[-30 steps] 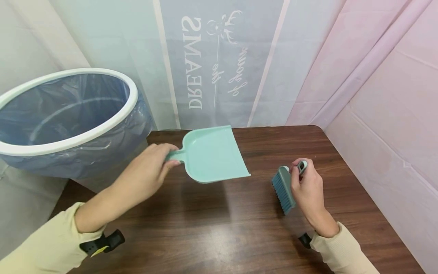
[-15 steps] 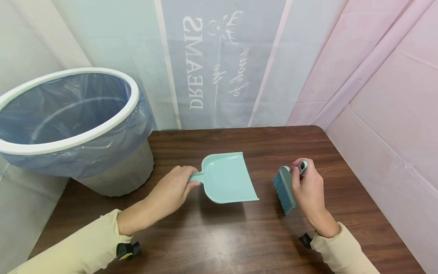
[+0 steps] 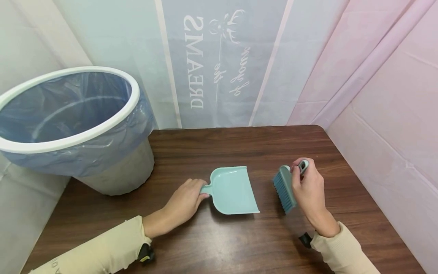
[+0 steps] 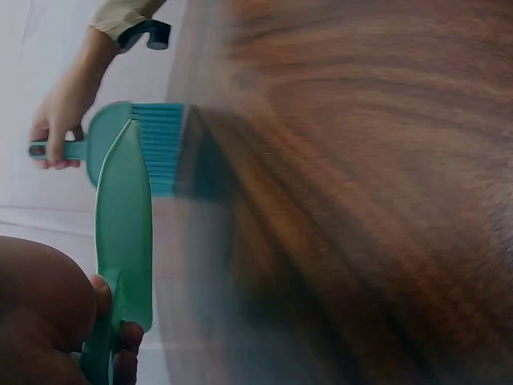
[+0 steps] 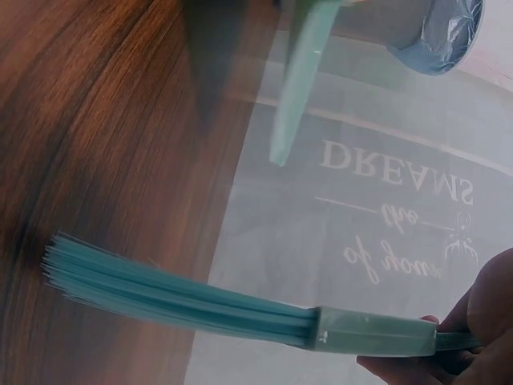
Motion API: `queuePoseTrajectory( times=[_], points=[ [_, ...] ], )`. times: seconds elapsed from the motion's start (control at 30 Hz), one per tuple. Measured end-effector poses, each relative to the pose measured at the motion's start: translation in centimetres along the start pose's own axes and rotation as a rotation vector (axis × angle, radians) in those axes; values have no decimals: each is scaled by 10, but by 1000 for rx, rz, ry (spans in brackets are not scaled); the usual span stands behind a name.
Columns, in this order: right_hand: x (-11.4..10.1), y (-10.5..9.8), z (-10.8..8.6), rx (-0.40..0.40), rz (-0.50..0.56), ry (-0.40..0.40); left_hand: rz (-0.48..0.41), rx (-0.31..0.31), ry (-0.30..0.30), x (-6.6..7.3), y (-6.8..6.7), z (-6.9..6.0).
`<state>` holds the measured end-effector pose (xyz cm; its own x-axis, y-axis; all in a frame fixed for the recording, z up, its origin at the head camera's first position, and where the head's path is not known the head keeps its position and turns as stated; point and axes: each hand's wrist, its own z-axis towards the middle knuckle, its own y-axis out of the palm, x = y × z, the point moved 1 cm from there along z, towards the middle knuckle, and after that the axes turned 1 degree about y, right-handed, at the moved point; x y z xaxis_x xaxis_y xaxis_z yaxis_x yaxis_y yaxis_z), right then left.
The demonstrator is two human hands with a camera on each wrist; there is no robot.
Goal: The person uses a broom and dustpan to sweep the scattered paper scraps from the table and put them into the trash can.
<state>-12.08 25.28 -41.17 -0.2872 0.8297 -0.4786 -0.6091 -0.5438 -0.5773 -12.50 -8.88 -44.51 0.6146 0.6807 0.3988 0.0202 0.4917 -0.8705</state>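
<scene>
My left hand (image 3: 184, 201) grips the short handle of a mint-green dustpan (image 3: 234, 190), whose straight front edge faces right. In the left wrist view the dustpan (image 4: 127, 224) appears nearly edge-on, a little above the table. My right hand (image 3: 309, 190) holds a hand brush (image 3: 284, 188) by its handle, to the right of the dustpan and apart from it. Teal bristles (image 5: 176, 297) point down toward the wood in the right wrist view; whether their tips touch it I cannot tell.
A bin (image 3: 119, 171) with a white rim and blue bag liner stands at the left of the brown wooden table (image 3: 219, 148). Behind the table hangs a printed curtain (image 3: 222, 68); a pale cloth (image 3: 393, 114) borders the right side.
My left hand has carried the dustpan down and to the right, away from the bin and closer to the brush. The right hand with the brush has stayed nearly still.
</scene>
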Motion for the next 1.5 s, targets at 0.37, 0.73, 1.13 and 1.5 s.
queuePoseTrajectory(
  times=[0.37, 0.73, 1.13, 1.5],
  points=[
    [1, 1, -2, -2, 2, -5, 17, -23, 8, -6, 29, -1],
    [-1, 0, -4, -9, 1, 4, 31, -26, 34, -1, 43, 5],
    [-33, 2, -15, -96, 126, -421, 50, -36, 14, 5, 50, 10],
    [-50, 24, -35, -312, 297, -790, 29, -38, 28, 6, 52, 12]
  ],
)
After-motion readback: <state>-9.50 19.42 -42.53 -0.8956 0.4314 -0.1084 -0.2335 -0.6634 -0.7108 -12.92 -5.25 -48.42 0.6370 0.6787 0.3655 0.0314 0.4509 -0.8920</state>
